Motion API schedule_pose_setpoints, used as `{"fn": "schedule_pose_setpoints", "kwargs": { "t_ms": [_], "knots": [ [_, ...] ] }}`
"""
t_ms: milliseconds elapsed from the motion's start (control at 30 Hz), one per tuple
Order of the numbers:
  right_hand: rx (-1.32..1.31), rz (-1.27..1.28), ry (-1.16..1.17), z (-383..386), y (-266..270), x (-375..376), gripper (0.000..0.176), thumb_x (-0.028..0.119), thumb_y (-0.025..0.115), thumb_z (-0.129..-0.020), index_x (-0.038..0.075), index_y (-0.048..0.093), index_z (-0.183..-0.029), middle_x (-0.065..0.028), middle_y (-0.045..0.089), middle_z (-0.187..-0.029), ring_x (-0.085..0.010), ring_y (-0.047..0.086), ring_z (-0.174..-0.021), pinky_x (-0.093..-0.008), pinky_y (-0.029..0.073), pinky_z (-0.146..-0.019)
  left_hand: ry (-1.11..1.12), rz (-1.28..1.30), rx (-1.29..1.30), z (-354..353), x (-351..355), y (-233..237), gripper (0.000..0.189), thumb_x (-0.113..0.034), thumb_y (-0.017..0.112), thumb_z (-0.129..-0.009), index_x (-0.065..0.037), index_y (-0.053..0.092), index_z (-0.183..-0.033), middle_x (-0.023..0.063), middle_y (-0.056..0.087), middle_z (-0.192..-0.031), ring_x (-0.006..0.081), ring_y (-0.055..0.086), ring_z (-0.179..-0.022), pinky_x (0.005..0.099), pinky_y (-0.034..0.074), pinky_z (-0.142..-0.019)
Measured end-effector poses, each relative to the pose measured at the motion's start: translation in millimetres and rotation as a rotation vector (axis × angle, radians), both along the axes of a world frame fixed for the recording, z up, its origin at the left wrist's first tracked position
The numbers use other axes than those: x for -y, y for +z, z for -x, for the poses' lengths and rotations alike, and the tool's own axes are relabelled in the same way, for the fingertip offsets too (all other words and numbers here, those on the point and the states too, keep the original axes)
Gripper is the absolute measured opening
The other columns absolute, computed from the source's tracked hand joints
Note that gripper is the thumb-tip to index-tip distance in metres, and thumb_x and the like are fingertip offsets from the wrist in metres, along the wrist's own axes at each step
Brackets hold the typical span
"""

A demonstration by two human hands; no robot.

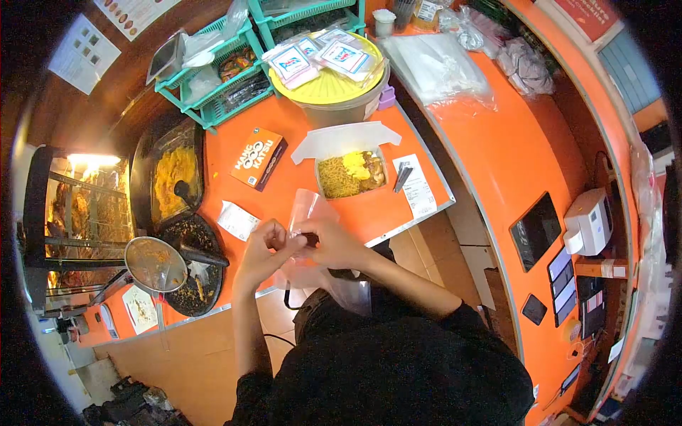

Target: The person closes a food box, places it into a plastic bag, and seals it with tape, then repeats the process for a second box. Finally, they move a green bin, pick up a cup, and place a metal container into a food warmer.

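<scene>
My left hand [266,253] and my right hand [332,245] are close together over the front edge of the orange table. Both pinch a clear plastic bag [312,205], which rises above my fingers and hangs down in front of my black shirt. Just beyond it stands an open paper food box [346,139] with its lid flaps raised. Noodles [338,179] and a yellow topping fill the box. A printed receipt [238,220] lies left of the bag. On another receipt [419,193], right of the box, rests a small dark object [403,179].
A closed printed box [259,157] sits left of the food box. Behind are a yellow-lidded tub [330,89] with packets on top and green racks [213,113]. At left are a black tray [170,231] and a strainer [155,264]. Plastic bags [440,71] lie on the right counter.
</scene>
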State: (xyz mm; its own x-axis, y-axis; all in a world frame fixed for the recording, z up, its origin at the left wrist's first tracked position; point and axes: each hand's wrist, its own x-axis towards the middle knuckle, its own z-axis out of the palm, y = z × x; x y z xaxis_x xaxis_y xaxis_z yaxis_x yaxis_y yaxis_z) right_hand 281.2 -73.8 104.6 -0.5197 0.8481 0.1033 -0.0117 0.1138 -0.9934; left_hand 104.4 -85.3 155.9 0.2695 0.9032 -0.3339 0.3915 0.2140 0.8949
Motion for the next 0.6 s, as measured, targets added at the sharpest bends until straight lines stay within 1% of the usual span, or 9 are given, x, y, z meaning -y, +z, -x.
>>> {"fn": "schedule_pose_setpoints", "kwargs": {
  "t_ms": [67,133,200,300,400,467,500,567,600],
  "knots": [
    [0.04,-0.003,0.015,2,-3,3,0.025,0.014,0.078,-0.073,0.004,0.056,-0.075,-0.0018,0.058,-0.07,-0.0072,0.049,-0.065,-0.0282,0.041,-0.057,-0.026,-0.035,-0.004,-3,2,-2,0.023,-0.024,0.069,-0.086,-0.004,0.057,-0.084,-0.0007,0.057,-0.07,0.0043,0.05,-0.06,0.0216,0.041,-0.053],
    [0.005,0.021,0.011,2,5,6,0.029,0.018,0.078,-0.07,0.004,0.053,-0.069,-0.0036,0.054,-0.064,-0.0083,0.047,-0.062,-0.0285,0.04,-0.055,0.054,0.187,0.317,-17,5,7,0.023,-0.021,0.074,-0.081,-0.003,0.059,-0.085,0.0015,0.06,-0.074,0.0044,0.053,-0.063,0.0217,0.042,-0.054],
    [-0.031,0.045,0.008,-1,15,6,0.033,0.022,0.078,-0.068,0.005,0.05,-0.063,-0.0054,0.05,-0.059,-0.0093,0.045,-0.059,-0.0287,0.038,-0.053,0.071,0.214,0.362,-17,7,3,0.024,-0.02,0.076,-0.079,-0.003,0.061,-0.085,0.0022,0.061,-0.074,0.0051,0.054,-0.063,0.0218,0.042,-0.054],
    [0.188,0.064,0.111,-15,23,0,0.039,0.025,0.079,-0.068,0.005,0.047,-0.06,-0.003,0.047,-0.057,-0.0098,0.043,-0.058,-0.0289,0.038,-0.053,0.068,0.294,0.396,-15,5,8,0.021,-0.014,0.076,-0.077,-0.003,0.059,-0.08,0.0023,0.06,-0.071,0.0063,0.056,-0.06,0.0218,0.044,-0.054],
    [0.084,0.094,0.162,-22,21,-9,0.041,0.025,0.08,-0.069,0.005,0.046,-0.059,-0.0004,0.045,-0.055,-0.0097,0.042,-0.057,-0.0291,0.036,-0.051,0.023,0.258,0.428,-7,-3,8,0.02,-0.006,0.07,-0.078,-0.005,0.051,-0.072,0.0009,0.056,-0.065,0.0071,0.055,-0.055,0.0219,0.044,-0.051],
    [-0.354,0.264,0.207,-26,30,-21,0.037,0.022,0.078,-0.07,0.004,0.048,-0.059,0.0012,0.04,-0.054,-0.0094,0.039,-0.054,-0.0295,0.032,-0.049,-0.001,0.164,0.472,-3,-6,11,0.023,-0.001,0.066,-0.079,-0.006,0.046,-0.069,0.0002,0.054,-0.062,0.0073,0.054,-0.052,0.022,0.044,-0.05],
    [-0.061,0.025,0.058,-42,3,-34,0.03,0.015,0.076,-0.07,0.003,0.05,-0.062,0.0015,0.039,-0.053,-0.0086,0.038,-0.053,-0.0294,0.03,-0.048,0.048,0.048,0.286,-2,-6,17,0.024,0.001,0.062,-0.079,-0.007,0.042,-0.068,-0.0001,0.053,-0.061,0.0073,0.054,-0.051,0.0221,0.044,-0.049],
    [0.129,-0.005,-0.148,-71,9,-52,0.023,0.008,0.073,-0.067,0.002,0.052,-0.063,-0.0002,0.041,-0.055,-0.0097,0.038,-0.053,-0.0295,0.03,-0.047,0.184,-0.177,-0.033,7,-8,21,0.017,0.003,0.058,-0.079,-0.005,0.043,-0.076,0.0024,0.051,-0.058,0.0074,0.05,-0.048,0.0229,0.042,-0.047],
    [0.237,-0.074,-0.261,-84,16,-56,0.02,0.005,0.072,-0.068,0.004,0.052,-0.069,0.0008,0.044,-0.06,-0.0097,0.041,-0.056,-0.0264,0.032,-0.049,0.192,-0.186,-0.036,6,-9,26,0.017,0.003,0.058,-0.079,-0.005,0.043,-0.076,0.0024,0.051,-0.058,0.0074,0.05,-0.048,0.0229,0.042,-0.047]
  ]
}}
